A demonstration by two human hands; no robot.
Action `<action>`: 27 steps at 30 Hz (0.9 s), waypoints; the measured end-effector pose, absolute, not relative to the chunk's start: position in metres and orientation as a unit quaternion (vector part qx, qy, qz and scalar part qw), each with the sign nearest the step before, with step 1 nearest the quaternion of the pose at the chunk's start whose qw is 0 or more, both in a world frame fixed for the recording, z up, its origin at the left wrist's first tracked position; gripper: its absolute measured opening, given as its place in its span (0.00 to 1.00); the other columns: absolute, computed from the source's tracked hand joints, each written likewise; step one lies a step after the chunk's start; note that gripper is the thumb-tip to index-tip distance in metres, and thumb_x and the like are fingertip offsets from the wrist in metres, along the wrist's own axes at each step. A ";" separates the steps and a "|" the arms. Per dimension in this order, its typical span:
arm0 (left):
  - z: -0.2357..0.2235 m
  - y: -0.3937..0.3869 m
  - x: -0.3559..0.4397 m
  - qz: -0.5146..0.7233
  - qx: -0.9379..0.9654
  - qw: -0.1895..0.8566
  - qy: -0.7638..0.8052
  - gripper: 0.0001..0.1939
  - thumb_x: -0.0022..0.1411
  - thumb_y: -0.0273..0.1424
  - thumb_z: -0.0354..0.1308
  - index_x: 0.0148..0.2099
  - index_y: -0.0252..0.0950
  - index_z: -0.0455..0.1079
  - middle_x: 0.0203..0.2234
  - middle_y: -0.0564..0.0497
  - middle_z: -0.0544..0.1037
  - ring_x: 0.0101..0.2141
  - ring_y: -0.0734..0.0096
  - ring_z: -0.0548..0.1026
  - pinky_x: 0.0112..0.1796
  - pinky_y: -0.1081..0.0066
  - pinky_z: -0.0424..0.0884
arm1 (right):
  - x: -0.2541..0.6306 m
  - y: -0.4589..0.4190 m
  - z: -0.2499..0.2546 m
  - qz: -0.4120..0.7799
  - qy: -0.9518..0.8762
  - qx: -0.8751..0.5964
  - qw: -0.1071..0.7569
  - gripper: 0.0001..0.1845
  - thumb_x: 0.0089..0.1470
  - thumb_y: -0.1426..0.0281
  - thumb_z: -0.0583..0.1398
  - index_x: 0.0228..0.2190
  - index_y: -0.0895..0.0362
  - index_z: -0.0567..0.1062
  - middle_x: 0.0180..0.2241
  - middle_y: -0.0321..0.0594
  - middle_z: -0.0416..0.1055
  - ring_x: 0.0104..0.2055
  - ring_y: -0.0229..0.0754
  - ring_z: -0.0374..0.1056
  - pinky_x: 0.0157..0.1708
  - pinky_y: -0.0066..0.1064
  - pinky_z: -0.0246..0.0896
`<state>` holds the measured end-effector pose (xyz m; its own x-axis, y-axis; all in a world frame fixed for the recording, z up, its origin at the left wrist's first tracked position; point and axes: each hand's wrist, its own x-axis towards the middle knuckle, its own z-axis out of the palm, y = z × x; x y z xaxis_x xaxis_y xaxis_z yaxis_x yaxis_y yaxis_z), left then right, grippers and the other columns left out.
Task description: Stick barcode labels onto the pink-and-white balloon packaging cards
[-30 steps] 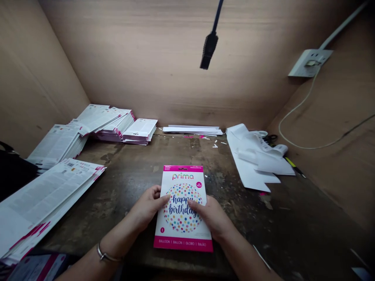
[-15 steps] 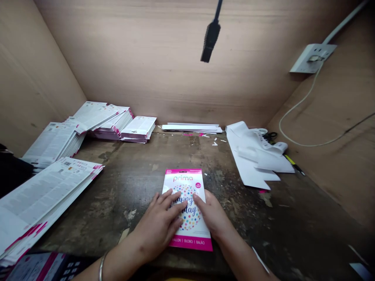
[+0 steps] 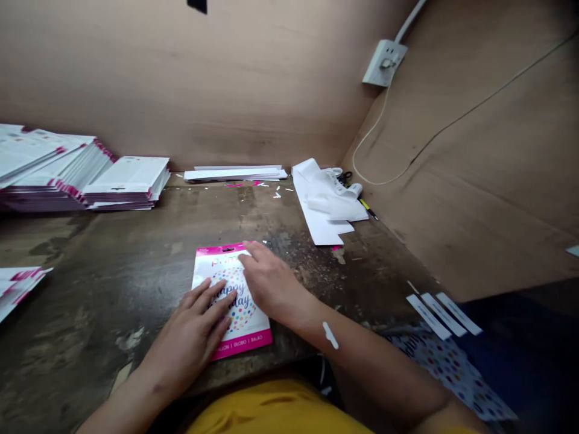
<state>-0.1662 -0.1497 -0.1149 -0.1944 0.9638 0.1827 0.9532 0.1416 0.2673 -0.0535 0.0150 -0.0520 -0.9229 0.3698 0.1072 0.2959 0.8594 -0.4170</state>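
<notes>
The broad tan wall [image 3: 271,90] takes up most of what I can see, and a dark, worn desk [image 3: 136,235] runs up against it. The person's yellow clothing [image 3: 275,407] shows at the near side. At the far left, a big heap of white packets [image 3: 49,163] with pink edges leans and fans out; a lower, squarer stack [image 3: 129,178] sits just beside it. Right of centre, loose white sheets [image 3: 325,208] lie overlapping.

The "happy birthday" balloon packet [image 3: 239,319] lies face up near the desk's front edge, under both hands. The left hand [image 3: 190,328] rests palm down across its left side, fingers stretched out and slightly parted, laid on it rather than wrapped round it. The right hand [image 3: 271,280] is partly curled at its upper right, over the pink top band; I can't tell whether it pinches the edge.

A white wall socket [image 3: 384,63] is fixed up at the right. Three narrow printed strips [image 3: 428,317] lie side by side at the desk's right edge, and a small white scrap [image 3: 330,336] sits on the right forearm.
</notes>
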 end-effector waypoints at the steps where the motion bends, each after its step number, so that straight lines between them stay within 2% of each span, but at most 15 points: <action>1: -0.115 -0.150 -0.167 0.161 0.636 0.013 0.754 0.21 0.63 0.38 0.49 0.58 0.45 0.64 0.58 0.48 0.64 0.60 0.52 0.56 0.55 0.52 0.61 | -0.057 0.012 -0.057 0.177 -0.972 -0.127 0.092 0.16 0.58 0.78 0.50 0.47 0.62 0.68 0.58 0.49 0.58 0.61 0.45 0.51 0.59 0.34 0.46; 5: -0.106 -0.153 -0.166 0.180 0.629 0.011 0.756 0.21 0.63 0.37 0.49 0.57 0.40 0.63 0.56 0.44 0.65 0.57 0.53 0.59 0.54 0.52 0.62 | -0.066 0.005 -0.078 0.110 -0.990 -0.015 0.087 0.14 0.59 0.77 0.51 0.47 0.64 0.68 0.53 0.48 0.65 0.57 0.43 0.56 0.59 0.31 0.48; 7: -0.092 -0.151 -0.159 0.233 0.608 -0.033 0.758 0.18 0.62 0.35 0.52 0.54 0.38 0.64 0.52 0.42 0.68 0.52 0.54 0.64 0.51 0.54 0.63 | -0.067 0.005 -0.086 0.106 -0.990 -0.012 0.087 0.14 0.59 0.77 0.51 0.46 0.64 0.68 0.53 0.49 0.65 0.57 0.43 0.56 0.59 0.33 0.48; 10: -0.065 -0.139 -0.133 0.311 0.651 -0.086 0.687 0.13 0.62 0.28 0.53 0.49 0.40 0.67 0.43 0.46 0.72 0.44 0.62 0.68 0.45 0.61 0.65 | -0.070 0.009 -0.092 0.094 -0.993 0.008 0.076 0.13 0.60 0.74 0.52 0.45 0.65 0.70 0.51 0.50 0.67 0.57 0.45 0.58 0.59 0.35 0.50; 12: -0.053 -0.124 -0.113 0.315 0.732 -0.047 0.602 0.14 0.63 0.26 0.52 0.51 0.40 0.67 0.39 0.49 0.73 0.40 0.65 0.68 0.41 0.65 0.66 | -0.072 0.011 -0.095 0.087 -0.994 0.014 0.068 0.14 0.60 0.73 0.53 0.45 0.65 0.70 0.52 0.52 0.67 0.56 0.46 0.58 0.59 0.36 0.51; 14: -0.050 -0.107 -0.096 0.288 0.786 -0.007 0.547 0.13 0.64 0.29 0.52 0.51 0.38 0.66 0.36 0.49 0.73 0.37 0.65 0.67 0.38 0.66 0.66 | -0.074 0.012 -0.099 0.080 -0.994 0.002 0.070 0.15 0.59 0.75 0.53 0.47 0.66 0.70 0.54 0.52 0.65 0.57 0.48 0.58 0.58 0.38 0.52; 16: -0.053 -0.094 -0.086 0.263 0.806 -0.004 0.530 0.11 0.65 0.31 0.51 0.48 0.37 0.68 0.33 0.49 0.73 0.35 0.65 0.67 0.36 0.64 0.65 | -0.075 0.012 -0.102 0.075 -0.994 -0.011 0.075 0.16 0.59 0.76 0.52 0.48 0.65 0.69 0.55 0.50 0.63 0.58 0.49 0.57 0.59 0.37 0.52; 19: -0.060 -0.087 -0.083 0.267 0.822 -0.017 0.502 0.09 0.65 0.29 0.49 0.41 0.35 0.70 0.29 0.50 0.72 0.31 0.66 0.66 0.33 0.65 0.64 | -0.075 0.011 -0.105 0.072 -0.994 -0.013 0.084 0.17 0.59 0.77 0.51 0.49 0.64 0.69 0.55 0.47 0.64 0.58 0.48 0.57 0.59 0.35 0.51; 22: -0.059 -0.092 -0.083 0.297 0.810 -0.001 0.505 0.09 0.65 0.26 0.48 0.39 0.34 0.70 0.28 0.50 0.73 0.30 0.68 0.66 0.32 0.67 0.64 | -0.074 0.011 -0.107 0.071 -0.993 -0.011 0.094 0.17 0.58 0.76 0.52 0.49 0.64 0.70 0.55 0.47 0.64 0.58 0.48 0.57 0.59 0.35 0.52; 27: -0.048 -0.097 -0.084 0.325 0.742 0.074 0.582 0.08 0.64 0.27 0.50 0.37 0.37 0.70 0.32 0.49 0.73 0.35 0.67 0.68 0.36 0.68 0.66 | -0.076 0.012 -0.115 0.068 -0.991 -0.017 0.113 0.17 0.59 0.74 0.52 0.49 0.62 0.70 0.55 0.47 0.65 0.58 0.48 0.58 0.57 0.36 0.55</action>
